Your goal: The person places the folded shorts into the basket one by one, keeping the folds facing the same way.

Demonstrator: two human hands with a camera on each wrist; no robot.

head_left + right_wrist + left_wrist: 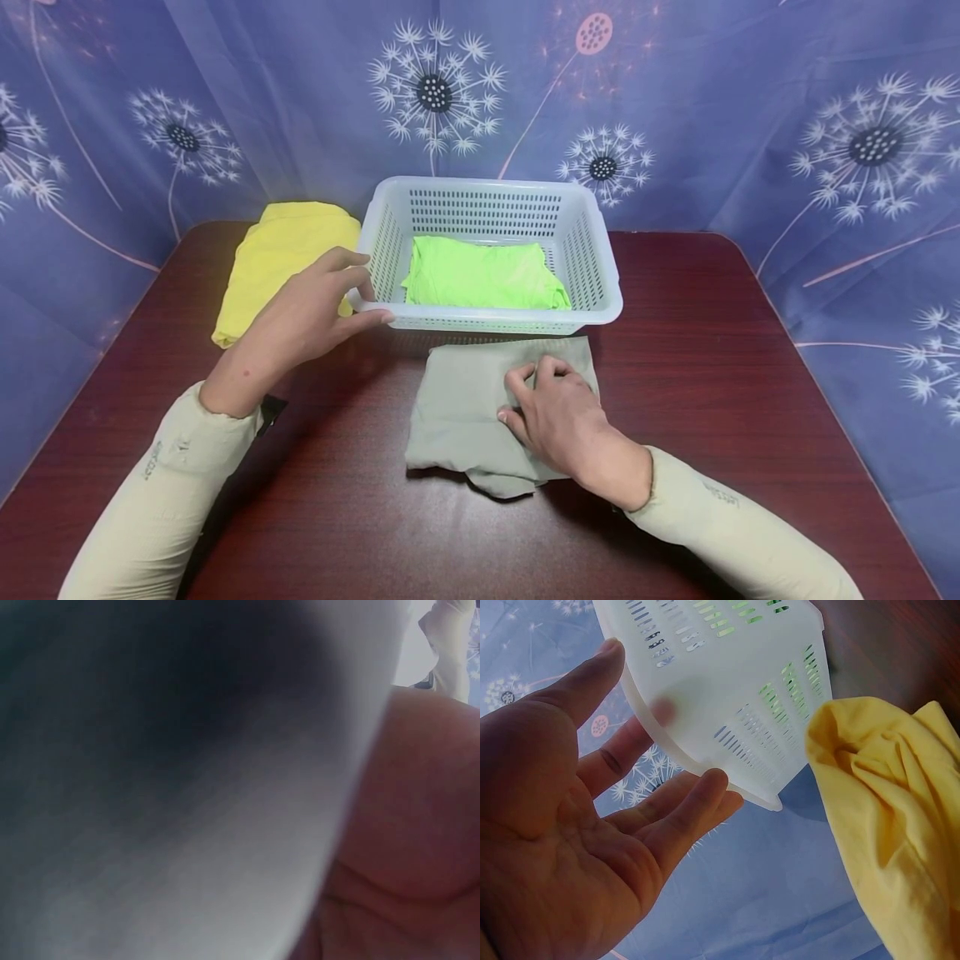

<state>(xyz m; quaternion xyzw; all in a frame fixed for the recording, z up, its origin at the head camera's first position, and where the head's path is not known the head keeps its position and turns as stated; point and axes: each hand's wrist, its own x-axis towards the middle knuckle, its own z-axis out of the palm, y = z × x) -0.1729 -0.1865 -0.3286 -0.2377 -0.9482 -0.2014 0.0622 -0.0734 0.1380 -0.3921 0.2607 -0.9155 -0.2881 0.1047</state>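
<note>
Right hand (564, 425) on grey cloth (465, 408), basket (483, 318) beyond, yellow cloth (288, 250) beside basket

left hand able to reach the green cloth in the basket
Probably yes: the left hand is at the basket, whose open top leaves the green cloth uncovered, though the side wall stands between.

No lettering can be read for certain. Nearer the camera than the perforated plastic basket (480, 315), and left of it, the cream left sleeve (163, 496) bears a small dark printed mark (153, 460); nearer too, right of the basket, the right sleeve (738, 523) bears another. Both are too small to make out.
</note>
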